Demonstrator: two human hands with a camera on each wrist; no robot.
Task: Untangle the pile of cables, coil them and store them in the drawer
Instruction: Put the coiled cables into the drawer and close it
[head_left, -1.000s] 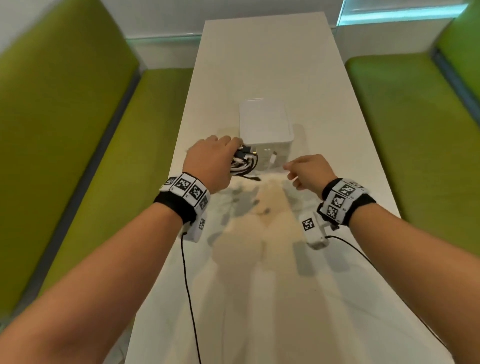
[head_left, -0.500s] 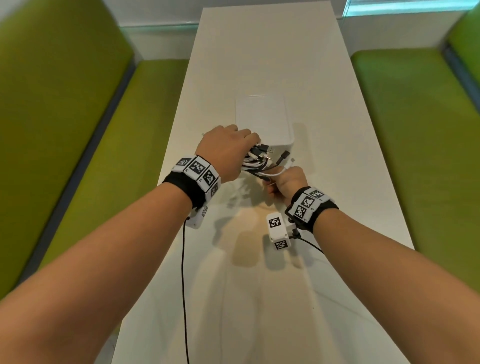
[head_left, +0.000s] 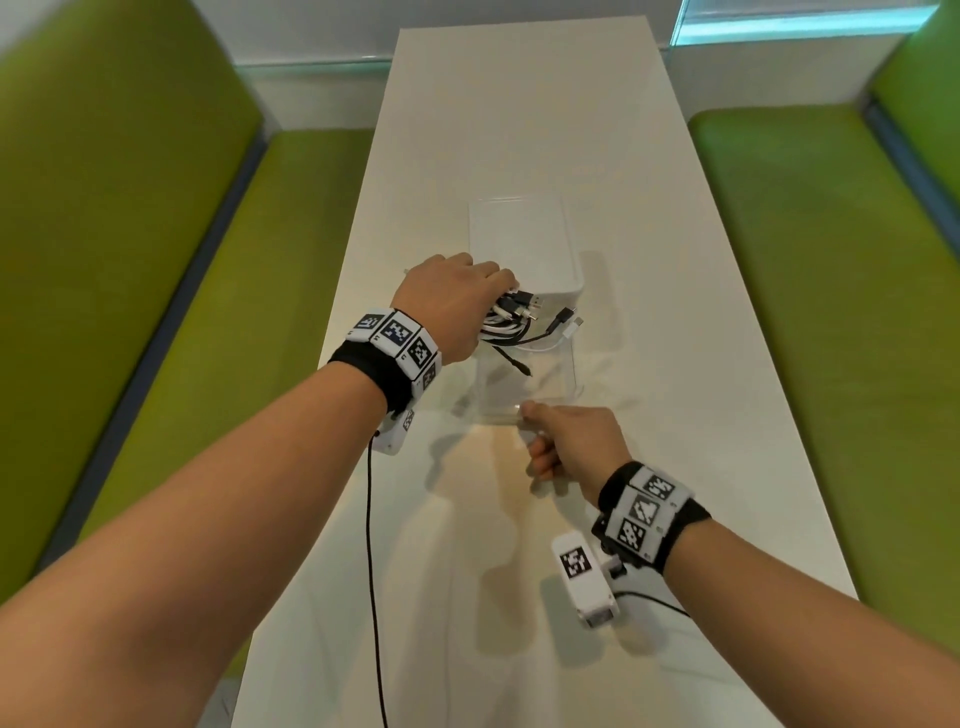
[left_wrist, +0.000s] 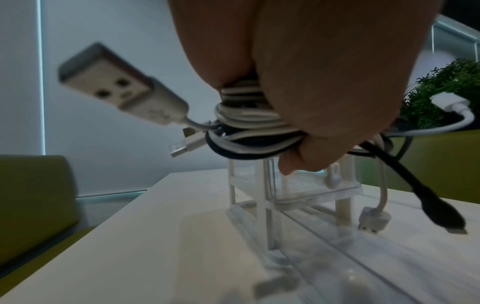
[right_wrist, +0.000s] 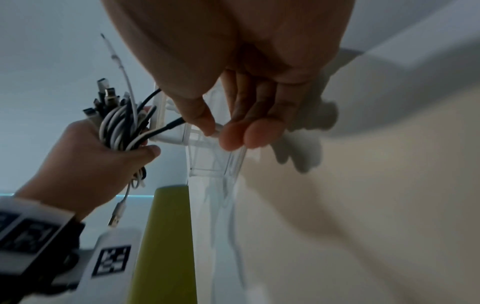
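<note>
My left hand (head_left: 457, 306) grips a coiled bundle of black and white cables (head_left: 511, 325) in a fist, held over the pulled-out clear drawer (head_left: 524, 384). Several plugs stick out of the bundle; a black end (head_left: 519, 366) and a white end (head_left: 574, 327) dangle above the drawer. The same cable bundle (left_wrist: 249, 131) fills the left wrist view and hangs in my left hand (right_wrist: 103, 144) in the right wrist view. My right hand (head_left: 566, 447) pinches the drawer's front handle (right_wrist: 215, 129) between thumb and fingertips. The white drawer box (head_left: 519, 244) stands behind.
The box sits mid-way along a long white table (head_left: 519, 104). Green benches (head_left: 156, 260) flank the table on both sides, the right bench (head_left: 831, 260) close to the table edge. A thin black wrist-camera cord (head_left: 371, 571) hangs down from my left wrist.
My right hand reached to the box front, took the handle and drew the clear drawer out toward me. My left hand kept the cable bundle and shifted right, over the drawer.
</note>
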